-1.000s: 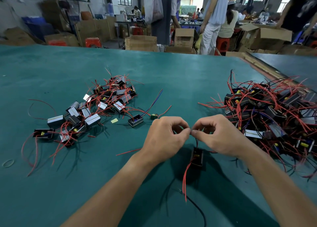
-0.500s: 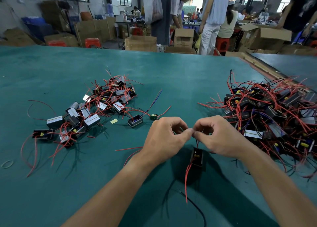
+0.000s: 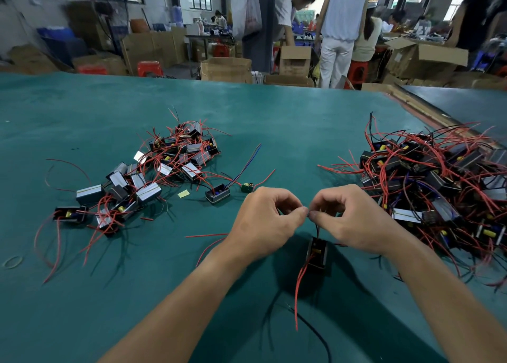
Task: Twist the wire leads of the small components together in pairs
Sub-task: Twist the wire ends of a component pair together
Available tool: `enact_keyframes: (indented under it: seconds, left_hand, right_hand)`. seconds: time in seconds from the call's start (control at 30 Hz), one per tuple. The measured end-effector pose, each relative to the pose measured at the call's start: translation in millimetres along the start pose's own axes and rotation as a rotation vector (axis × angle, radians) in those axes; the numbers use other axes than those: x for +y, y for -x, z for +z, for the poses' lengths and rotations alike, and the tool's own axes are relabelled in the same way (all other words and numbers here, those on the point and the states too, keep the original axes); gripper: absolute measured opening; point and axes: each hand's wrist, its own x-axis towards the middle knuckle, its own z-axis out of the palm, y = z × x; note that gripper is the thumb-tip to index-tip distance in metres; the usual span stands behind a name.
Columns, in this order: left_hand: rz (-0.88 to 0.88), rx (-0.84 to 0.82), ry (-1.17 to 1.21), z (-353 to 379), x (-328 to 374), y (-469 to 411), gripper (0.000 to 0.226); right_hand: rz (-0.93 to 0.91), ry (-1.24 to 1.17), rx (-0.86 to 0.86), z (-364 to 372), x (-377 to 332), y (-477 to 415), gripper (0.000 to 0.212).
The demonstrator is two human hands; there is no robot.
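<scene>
Two hands nearly fingertip to fingertip over the bench (image 3: 247, 115): left hand (image 3: 263, 222) and right hand (image 3: 354, 222), each with thumb and forefinger pinched on the wire leads (image 3: 308, 213) between them, other fingers curled. Just below, hanging from a thin dark lead, the small component (image 3: 317, 253): black open-faced box with a yellow part inside, long axis running up to the pinch, lower end toward the wearer. Trails a red lead (image 3: 299, 288) from that lower end. Left of the hands, a loose pile of components (image 3: 153, 170); right, a denser pile (image 3: 439, 176), tangled in red wire.
</scene>
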Motion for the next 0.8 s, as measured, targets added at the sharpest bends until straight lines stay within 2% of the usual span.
enact_keyframes:
  seconds: [0.2, 0.57, 0.8]
  left_hand:
    - [-0.008, -0.053, 0.015, -0.1, -4.5, -2.1, 0.014]
    - [-0.004, -0.140, 0.038, -0.7, -3.8, 0.7, 0.014]
    - [0.017, -0.110, -0.004, 2.4, -3.0, 2.5, 0.017]
  right_hand:
    - [-0.047, -0.067, 0.050, 0.8, -2.6, -0.8, 0.016]
    - [-0.076, -0.070, -0.045, -4.0, -2.4, 0.7, 0.014]
    - [-0.055, -0.023, -0.060, -2.4, -8.4, 1.6, 0.019]
